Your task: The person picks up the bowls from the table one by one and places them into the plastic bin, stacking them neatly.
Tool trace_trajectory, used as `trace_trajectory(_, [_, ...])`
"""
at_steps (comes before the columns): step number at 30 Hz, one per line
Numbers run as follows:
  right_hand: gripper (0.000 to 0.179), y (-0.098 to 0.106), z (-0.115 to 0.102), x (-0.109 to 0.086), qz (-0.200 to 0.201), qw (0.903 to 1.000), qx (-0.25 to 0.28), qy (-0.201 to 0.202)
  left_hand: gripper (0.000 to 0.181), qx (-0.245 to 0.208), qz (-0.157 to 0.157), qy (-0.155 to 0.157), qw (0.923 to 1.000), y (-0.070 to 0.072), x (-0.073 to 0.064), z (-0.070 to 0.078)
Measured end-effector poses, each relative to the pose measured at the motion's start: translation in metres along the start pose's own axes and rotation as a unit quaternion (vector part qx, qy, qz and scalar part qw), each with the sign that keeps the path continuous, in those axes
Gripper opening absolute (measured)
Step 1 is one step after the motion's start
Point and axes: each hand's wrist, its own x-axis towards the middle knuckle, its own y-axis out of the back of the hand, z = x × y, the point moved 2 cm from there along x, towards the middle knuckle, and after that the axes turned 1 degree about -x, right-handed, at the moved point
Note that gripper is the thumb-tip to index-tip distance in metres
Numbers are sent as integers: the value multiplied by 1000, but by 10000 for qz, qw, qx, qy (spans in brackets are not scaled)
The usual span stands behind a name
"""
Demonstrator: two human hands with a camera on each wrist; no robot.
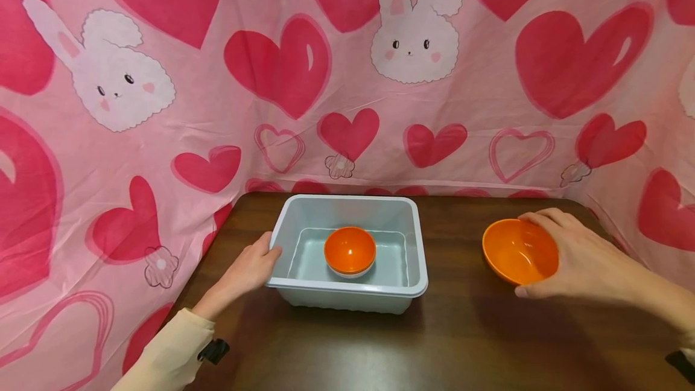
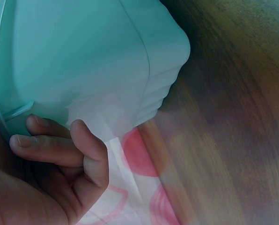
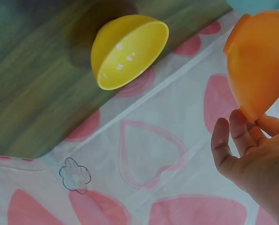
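A pale grey-blue plastic basin (image 1: 347, 301) stands on the table, and an orange bowl (image 1: 350, 250) with a whitish lower part sits inside it. My left hand (image 1: 251, 265) grips the basin's left rim, the thumb over the edge. In the left wrist view its fingers (image 2: 90, 154) curl beside the basin's outer wall (image 2: 83, 51). To the right of the basin, my right hand (image 1: 578, 255) holds another orange bowl (image 1: 516, 252) by its rim, the opening tilted. The right wrist view shows this orange bowl (image 3: 256, 65) above the fingers (image 3: 245, 133).
In the right wrist view a yellow bowl (image 3: 130, 54) is on the table near its edge; I cannot make it out in the head view. The dark wooden table (image 1: 347, 349) is bordered by pink cloth (image 1: 467, 95) with hearts and rabbits at the back and sides.
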Motion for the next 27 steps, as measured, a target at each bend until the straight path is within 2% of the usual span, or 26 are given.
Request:
trace_trajectory(14, [112, 9, -9, 21, 8, 9999, 38, 159, 39, 38, 15, -11, 10000, 0, 0, 0])
trace_trajectory(27, [118, 18, -18, 41, -287, 9995, 151, -60, 41, 31, 22, 24, 10000, 0, -1, 1])
